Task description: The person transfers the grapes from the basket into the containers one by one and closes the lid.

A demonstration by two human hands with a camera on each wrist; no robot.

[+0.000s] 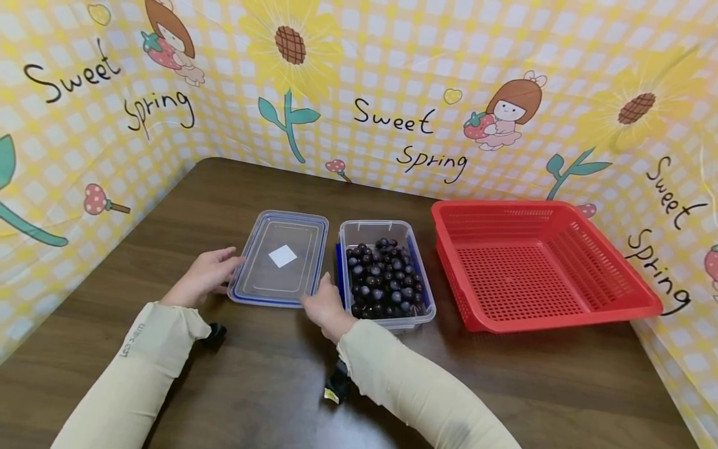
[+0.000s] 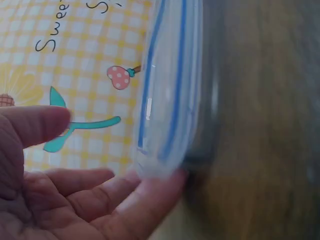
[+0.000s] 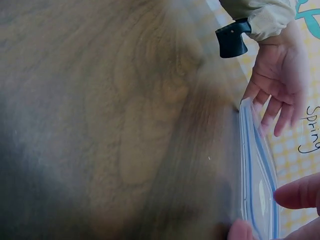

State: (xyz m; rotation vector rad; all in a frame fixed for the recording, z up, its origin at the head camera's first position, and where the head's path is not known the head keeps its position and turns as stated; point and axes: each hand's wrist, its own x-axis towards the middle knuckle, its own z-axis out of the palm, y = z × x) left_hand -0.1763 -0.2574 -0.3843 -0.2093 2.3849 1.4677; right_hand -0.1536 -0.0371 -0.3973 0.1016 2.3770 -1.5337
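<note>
A clear rectangular plastic lid (image 1: 258,265) with blue edging and a white square label lies at table centre-left, seen edge-on in both wrist views. My left hand (image 1: 209,274) is at its left side; in the left wrist view the fingers touch the lid's edge while the thumb stands apart from it. My right hand (image 1: 328,307) pinches the near right corner, thumb on one face and a finger on the other. Just right of it stands a clear plastic container (image 1: 429,308) holding several dark round grapes (image 1: 387,277).
To the right of the container sits a red perforated plastic basket (image 1: 561,318). All this rests on a dark wooden table (image 1: 269,386). A yellow checked cloth (image 1: 392,81) with printed flowers hangs behind and at both sides.
</note>
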